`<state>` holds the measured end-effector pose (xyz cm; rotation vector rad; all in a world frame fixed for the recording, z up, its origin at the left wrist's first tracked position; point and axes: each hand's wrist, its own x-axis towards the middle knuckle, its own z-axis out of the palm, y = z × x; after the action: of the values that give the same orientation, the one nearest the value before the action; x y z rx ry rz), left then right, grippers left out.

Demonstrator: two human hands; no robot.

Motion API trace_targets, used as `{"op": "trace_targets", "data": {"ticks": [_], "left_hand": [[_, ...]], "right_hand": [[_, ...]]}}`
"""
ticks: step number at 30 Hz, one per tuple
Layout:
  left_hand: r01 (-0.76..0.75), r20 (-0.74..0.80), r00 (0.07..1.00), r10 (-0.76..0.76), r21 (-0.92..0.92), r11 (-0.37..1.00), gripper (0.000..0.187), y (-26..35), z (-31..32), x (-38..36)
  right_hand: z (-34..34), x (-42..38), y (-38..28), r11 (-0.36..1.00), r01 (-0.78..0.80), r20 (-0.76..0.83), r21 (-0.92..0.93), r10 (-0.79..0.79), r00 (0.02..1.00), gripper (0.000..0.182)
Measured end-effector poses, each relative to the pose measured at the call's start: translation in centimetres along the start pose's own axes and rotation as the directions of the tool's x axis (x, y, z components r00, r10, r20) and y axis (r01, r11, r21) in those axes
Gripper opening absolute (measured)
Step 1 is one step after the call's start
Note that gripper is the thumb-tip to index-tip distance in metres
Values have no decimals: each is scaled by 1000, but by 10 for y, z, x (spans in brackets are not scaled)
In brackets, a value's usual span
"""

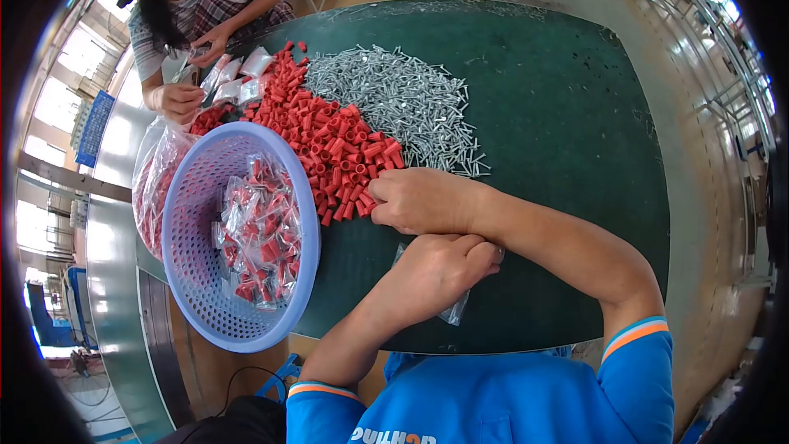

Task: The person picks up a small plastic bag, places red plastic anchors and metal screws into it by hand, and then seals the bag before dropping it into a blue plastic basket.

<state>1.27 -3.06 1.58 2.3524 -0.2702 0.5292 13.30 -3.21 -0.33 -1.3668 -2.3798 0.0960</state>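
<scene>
My right hand (426, 201) reaches across to the near edge of a pile of red plastic caps (337, 148), shaped like wire nuts. Its fingers are curled against the nearest caps, with the tips partly hidden. Just below it, my left hand (444, 267) is closed like a fist near the right wrist; what its fingers hold, if anything, is hidden. A clear plastic bag (454, 312) shows from under the left hand on the green table (559, 131). Behind the caps lies a heap of silver screws (390, 99).
A lilac perforated basket (185, 279) with filled bags of red caps (267, 234) stands at my left. Beyond it sits a large clear sack (156, 189). Across the table a person (209, 12) handles something small beside several bags of white pieces (256, 62).
</scene>
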Motion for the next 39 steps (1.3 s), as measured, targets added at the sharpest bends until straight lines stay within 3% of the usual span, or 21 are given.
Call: {"op": "trace_targets", "data": {"ticks": [4, 6, 11, 14, 18, 23, 27, 29, 31, 33, 35, 37, 39], "left_hand": [[-2, 27, 1000, 1, 29, 1000, 14, 2, -1, 2], [-26, 21, 999, 25, 49, 998, 14, 1, -2, 3], [2, 51, 999, -6, 70, 998, 15, 3, -3, 1], [-30, 34, 999, 28, 55, 998, 15, 0, 0, 0], [-24, 69, 997, 22, 27, 999, 14, -2, 4, -2], [-61, 81, 995, 63, -25, 998, 14, 3, 9, -1], [-37, 93, 995, 42, -55, 998, 14, 2, 8, -1], [-11, 92, 996, 14, -36, 999, 14, 0, 2, 0], [17, 87, 996, -14, -32, 999, 13, -1, -4, 1], [98, 14, 995, -99, 72, 993, 13, -2, -12, 4], [72, -45, 997, -68, 83, 994, 14, -5, -15, 6], [100, -135, 988, -79, 159, 982, 15, -7, -17, 6], [91, -164, 985, -63, 173, 981, 16, -9, -15, 7]], "right_hand": [[10, -1, 0, 991, -32, -142, 128, 50, 989, 5], [4, -1, 1, 978, -75, -237, 194, 121, 964, 13], [-10, 0, 3, 948, -100, -204, 302, 167, 965, 19], [5, 3, 0, 926, -20, -87, 378, 58, 995, 13], [15, 0, 3, 910, 45, -90, 412, -9, 996, 18], [12, -7, -2, 937, 143, -58, 320, -131, 990, 17], [16, -10, 0, 934, 86, -79, 346, -62, 995, 14], [-2, -16, 1, 937, 23, -163, 350, 37, 986, 11], [-36, -27, 7, 940, -55, -364, 335, 183, 913, 9], [-69, -44, 7, 885, -184, -332, 428, 343, 879, 8], [-86, -59, -3, 909, -204, -305, 365, 323, 896, 7], [-89, -72, -14, 967, -189, -195, 170, 221, 956, 9], [-84, -79, -21, 978, -160, -232, 136, 189, 954, 10]]}}
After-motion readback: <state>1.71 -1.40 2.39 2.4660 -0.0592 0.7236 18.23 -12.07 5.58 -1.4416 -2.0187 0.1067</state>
